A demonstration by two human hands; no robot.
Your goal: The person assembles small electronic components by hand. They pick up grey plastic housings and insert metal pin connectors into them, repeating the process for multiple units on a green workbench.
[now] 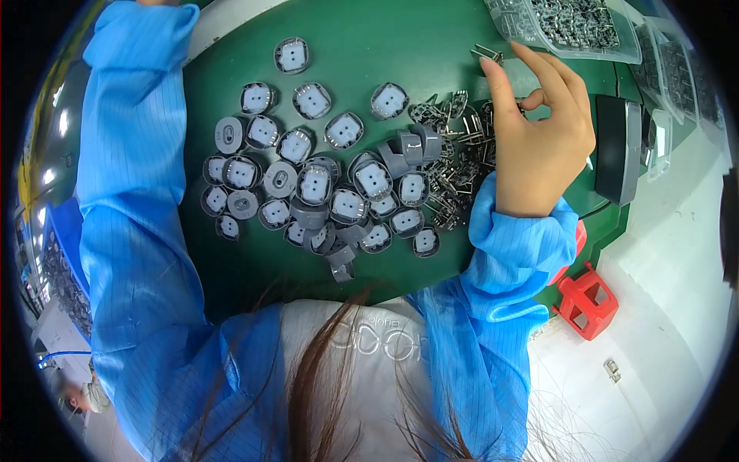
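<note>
At the upper right, my right hand (543, 142) has its thumb and forefinger round a small metal part with prongs (488, 54); the other fingers curl loosely. Just left of that wrist lies a heap of similar pronged metal parts (454, 173). Many rounded grey housings with white inner faces (348, 206) are spread over the green table (400, 269) in the middle. A few lie turned over, showing a grey oval base (280, 179). My left arm reaches to the far left, where only a sliver of my left hand (158, 2) shows at the top edge; its fingers are out of frame.
A clear plastic tub of metal parts (577, 27) stands at the far right, with more tubs (681, 73) beyond. A dark grey box (618, 150) sits by the table's right edge. Below it is a red plastic stool (589, 302). A person (86, 396) appears at the lower left.
</note>
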